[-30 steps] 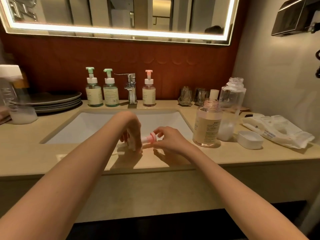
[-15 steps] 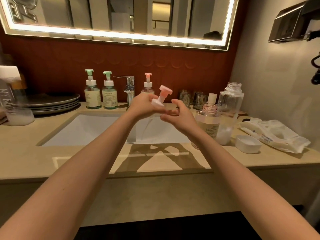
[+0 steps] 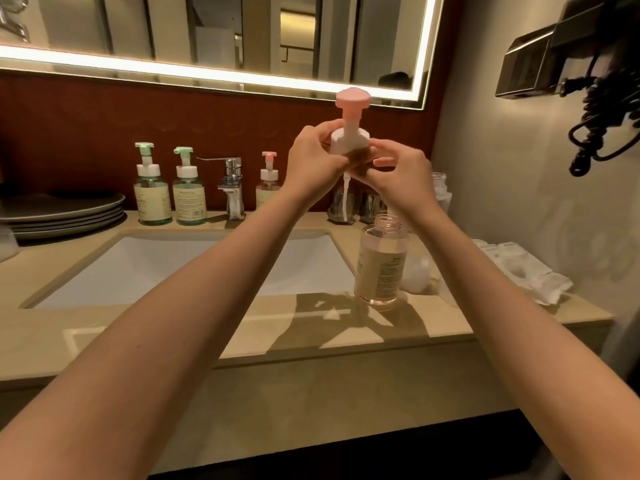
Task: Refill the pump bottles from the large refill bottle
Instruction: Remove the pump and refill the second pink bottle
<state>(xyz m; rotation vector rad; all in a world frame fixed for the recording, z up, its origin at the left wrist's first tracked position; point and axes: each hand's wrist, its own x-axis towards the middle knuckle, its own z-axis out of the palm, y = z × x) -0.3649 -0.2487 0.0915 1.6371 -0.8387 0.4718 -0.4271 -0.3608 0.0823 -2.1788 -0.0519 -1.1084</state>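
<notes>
A pump head (image 3: 350, 128) with a pink top and white collar is held upright in the air above the counter, its white dip tube hanging down. My left hand (image 3: 317, 161) grips the collar from the left and my right hand (image 3: 398, 169) pinches it from the right. Below them stands an open pump bottle (image 3: 381, 261) with pinkish liquid and no pump. The large clear refill bottle (image 3: 441, 190) stands behind my right arm, mostly hidden. Two green-topped pump bottles (image 3: 152, 188) (image 3: 188, 188) and a pink-topped one (image 3: 268, 181) line the back of the counter.
A white sink (image 3: 173, 268) is set in the beige counter, with a chrome tap (image 3: 232, 188) behind it. Grey plates (image 3: 62, 211) are stacked at the left. White packets (image 3: 523, 268) lie at the right. A hair dryer (image 3: 595, 84) hangs on the right wall.
Both hands lifted the pump head from low over the counter's front edge up and to the right, turning it upright above the open bottle.
</notes>
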